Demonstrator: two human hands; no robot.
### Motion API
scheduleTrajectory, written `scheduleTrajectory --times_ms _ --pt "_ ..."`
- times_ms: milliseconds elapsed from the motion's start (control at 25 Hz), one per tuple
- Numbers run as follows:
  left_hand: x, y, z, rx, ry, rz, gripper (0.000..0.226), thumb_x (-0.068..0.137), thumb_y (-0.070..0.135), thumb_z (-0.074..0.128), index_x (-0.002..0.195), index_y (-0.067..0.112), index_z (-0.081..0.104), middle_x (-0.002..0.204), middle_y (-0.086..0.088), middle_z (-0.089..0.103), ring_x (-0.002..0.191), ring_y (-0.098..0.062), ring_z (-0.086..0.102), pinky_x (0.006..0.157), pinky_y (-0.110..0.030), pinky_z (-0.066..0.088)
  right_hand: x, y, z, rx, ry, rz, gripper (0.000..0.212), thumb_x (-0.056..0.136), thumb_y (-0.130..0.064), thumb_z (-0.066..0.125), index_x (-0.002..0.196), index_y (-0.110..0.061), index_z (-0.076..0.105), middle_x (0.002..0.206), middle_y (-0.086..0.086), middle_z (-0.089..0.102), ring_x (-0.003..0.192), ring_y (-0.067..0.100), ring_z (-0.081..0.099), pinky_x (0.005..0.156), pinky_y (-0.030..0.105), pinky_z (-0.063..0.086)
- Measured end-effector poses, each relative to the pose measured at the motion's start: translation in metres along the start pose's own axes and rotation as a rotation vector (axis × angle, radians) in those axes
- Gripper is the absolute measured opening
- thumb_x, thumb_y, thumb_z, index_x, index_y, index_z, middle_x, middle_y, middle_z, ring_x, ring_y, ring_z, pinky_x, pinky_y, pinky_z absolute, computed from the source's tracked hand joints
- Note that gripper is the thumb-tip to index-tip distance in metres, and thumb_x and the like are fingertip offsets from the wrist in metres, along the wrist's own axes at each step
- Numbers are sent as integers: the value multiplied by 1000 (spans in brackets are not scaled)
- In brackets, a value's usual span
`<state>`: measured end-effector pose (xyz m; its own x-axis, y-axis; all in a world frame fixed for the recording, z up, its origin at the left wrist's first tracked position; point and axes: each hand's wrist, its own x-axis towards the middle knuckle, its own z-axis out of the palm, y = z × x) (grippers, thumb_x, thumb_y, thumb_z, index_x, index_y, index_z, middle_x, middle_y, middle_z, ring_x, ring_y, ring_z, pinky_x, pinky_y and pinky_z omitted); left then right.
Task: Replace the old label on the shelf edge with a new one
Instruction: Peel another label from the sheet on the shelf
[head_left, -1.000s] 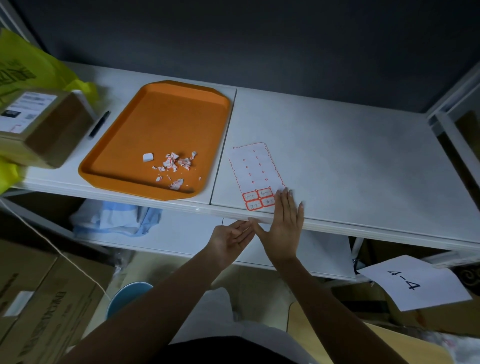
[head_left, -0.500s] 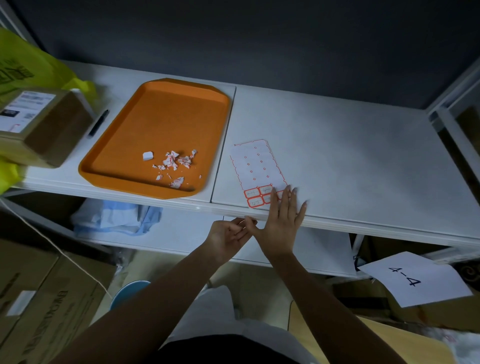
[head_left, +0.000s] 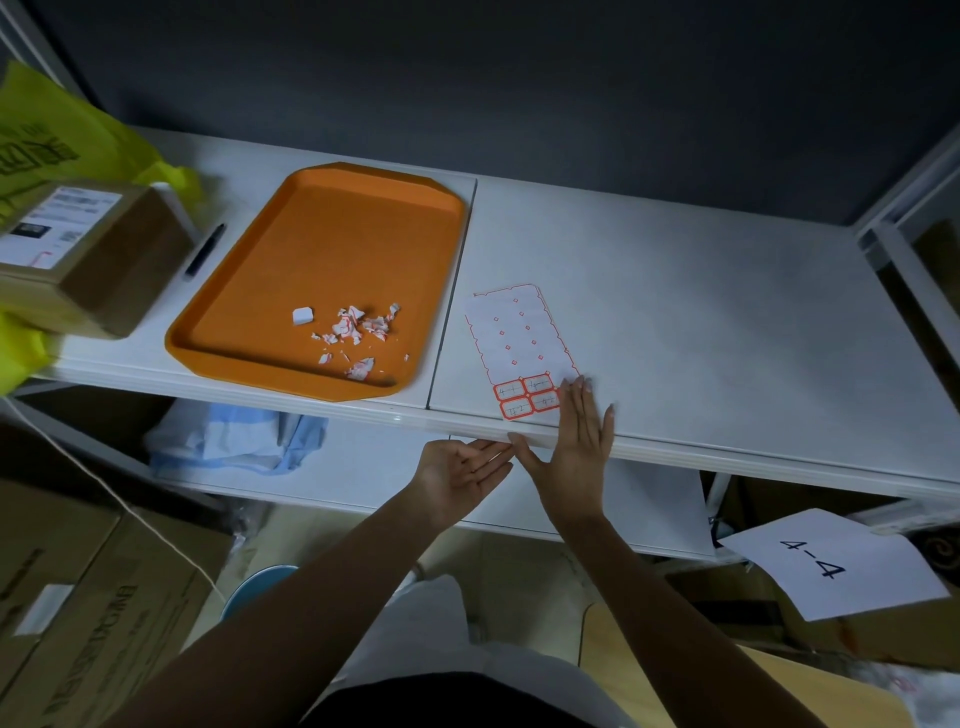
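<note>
A label sheet (head_left: 522, 343) with red-bordered stickers lies on the white shelf (head_left: 675, 322); a few written labels remain at its near end. My right hand (head_left: 576, 441) lies flat over the shelf's front edge (head_left: 727, 457), fingers straight on the shelf top beside the sheet, thumb along the edge. My left hand (head_left: 462, 473) is just below the edge, palm up, fingers straight, tips by the right thumb. Any label on the edge is hidden by the hands.
An orange tray (head_left: 322, 270) holding torn label scraps (head_left: 358, 332) sits left of the sheet. Beside it lie a black pen (head_left: 205, 249) and a cardboard box (head_left: 88, 249). A "4-4" paper (head_left: 831, 561) hangs at lower right. Lower shelf holds blue cloth (head_left: 239, 436).
My left hand went from curled fingers to a flat, palm-up pose under the edge. My right hand stayed flat on the shelf edge, shifting only slightly.
</note>
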<state>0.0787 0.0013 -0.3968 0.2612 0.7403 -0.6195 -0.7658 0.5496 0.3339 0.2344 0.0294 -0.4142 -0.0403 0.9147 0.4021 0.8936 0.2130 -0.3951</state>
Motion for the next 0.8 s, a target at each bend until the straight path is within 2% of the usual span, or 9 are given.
scheduleTrajectory --times_ms 160,320,600,720,800 --pt "-1 1 0 -3 -11 -7 46 87 1 39 130 5 55 130 -17 63 121 -34 59 107 -43 42 1 -12 1 -42 -8 50 95 82 -71 49 146 -3 33 156 13 27 147 28 17 118 56 8" --pt "-2 3 0 32 -7 -32 47 87 2 38 131 2 53 130 -18 62 120 -34 60 104 -42 46 3 -25 3 -75 -10 122 105 74 -80 47 146 -4 33 156 16 25 147 30 13 119 55 3" --pt "0 5 0 6 16 -36 47 86 8 44 132 6 55 129 -17 64 119 -34 61 109 -46 39 -2 1 -1 83 32 -8 82 84 -55 60 142 -1 39 151 13 36 143 27 29 117 56 18" --pt "-1 6 -1 7 5 -38 60 71 11 55 131 6 55 128 -16 64 113 -33 65 104 -45 43 0 -2 -2 112 29 6 82 83 -54 60 141 0 39 150 12 38 142 27 31 117 56 18" --pt "0 8 -2 14 3 -38 60 69 11 55 129 5 56 131 -16 62 109 -33 66 101 -45 44 1 -9 -1 85 22 31 85 81 -57 61 142 -1 39 151 12 37 143 26 29 117 57 15"
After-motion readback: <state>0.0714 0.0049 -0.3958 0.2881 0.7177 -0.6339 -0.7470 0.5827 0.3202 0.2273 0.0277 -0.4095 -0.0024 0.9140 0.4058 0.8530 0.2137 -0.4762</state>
